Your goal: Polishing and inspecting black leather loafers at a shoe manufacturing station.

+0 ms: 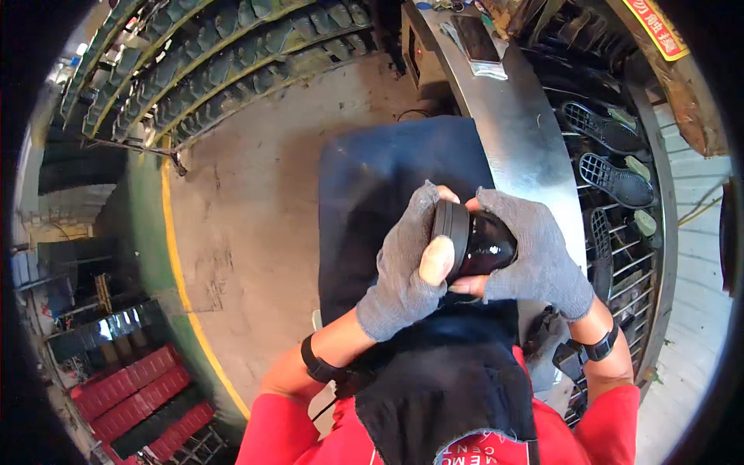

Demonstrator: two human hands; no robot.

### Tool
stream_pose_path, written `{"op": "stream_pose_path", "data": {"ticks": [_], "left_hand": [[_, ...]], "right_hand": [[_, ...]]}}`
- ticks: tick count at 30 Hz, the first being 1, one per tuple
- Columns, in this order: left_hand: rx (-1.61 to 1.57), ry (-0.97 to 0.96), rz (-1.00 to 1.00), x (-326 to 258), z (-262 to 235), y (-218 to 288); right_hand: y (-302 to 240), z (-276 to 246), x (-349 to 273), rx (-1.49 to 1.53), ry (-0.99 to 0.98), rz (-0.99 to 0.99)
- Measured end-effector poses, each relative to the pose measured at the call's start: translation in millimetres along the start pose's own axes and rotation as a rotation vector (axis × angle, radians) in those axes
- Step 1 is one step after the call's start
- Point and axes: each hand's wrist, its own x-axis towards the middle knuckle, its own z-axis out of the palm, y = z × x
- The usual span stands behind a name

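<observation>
Both hands meet over the person's lap, each in a grey fingerless glove, and between them they hold a glossy black shoe (479,245) with its dark sole turned to the left. The left hand (408,267) is curled around the sole end, its bare thumb pressed flat against the rim of the sole and its fingers wrapped over the top. The right hand (535,256) cups the shiny upper from the right, fingers closed over the far side and bare fingertips showing under the near edge. The shoe sits just above a dark blue apron (387,186) that covers the lap and hangs toward the concrete floor (256,201). Black straps circle both wrists, and red sleeves show at the near edge. To the right, just beside the hands, runs a curved metal bench (515,124), and beyond it a wire rack (628,232) carries black soles lying tread-up. Far left, rows of dark shoes line long racks (225,54), and red crates (132,395) stand near left.
</observation>
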Motion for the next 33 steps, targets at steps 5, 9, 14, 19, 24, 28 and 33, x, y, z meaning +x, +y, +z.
{"op": "stream_pose_path", "data": {"ticks": [5,9,14,19,24,28,33], "left_hand": [[0.088,-0.080,-0.056,-22.1,-11.3,13.7],[-0.221,-0.260,0.022,-27.0,-23.5,31.2],[-0.179,-0.198,-0.090,-17.5,-22.6,43.3],[-0.329,-0.078,-0.285,-23.0,-10.2,45.7],[-0.464,-0.095,-0.225,-36.8,-7.3,31.8],[-0.597,-0.034,-0.393,-41.6,-2.1,44.5],[-0.640,-0.152,-0.306,-1.9,-31.1,19.5]], "right_hand": [[-18.6,1.2,-5.6,-0.156,-0.119,-0.043],[-23.1,5.1,-28.8,-0.102,-0.102,-0.125],[-45.4,-14.1,-27.0,-0.083,-0.391,0.089],[-45.2,-0.8,-37.9,-0.165,-0.347,-0.016],[-43.3,6.8,-39.8,-0.207,-0.307,-0.153],[-46.9,-4.3,-26.0,-0.301,-0.399,-0.251],[-16.6,29.4,-5.9,-0.035,0.002,-0.268]]}}
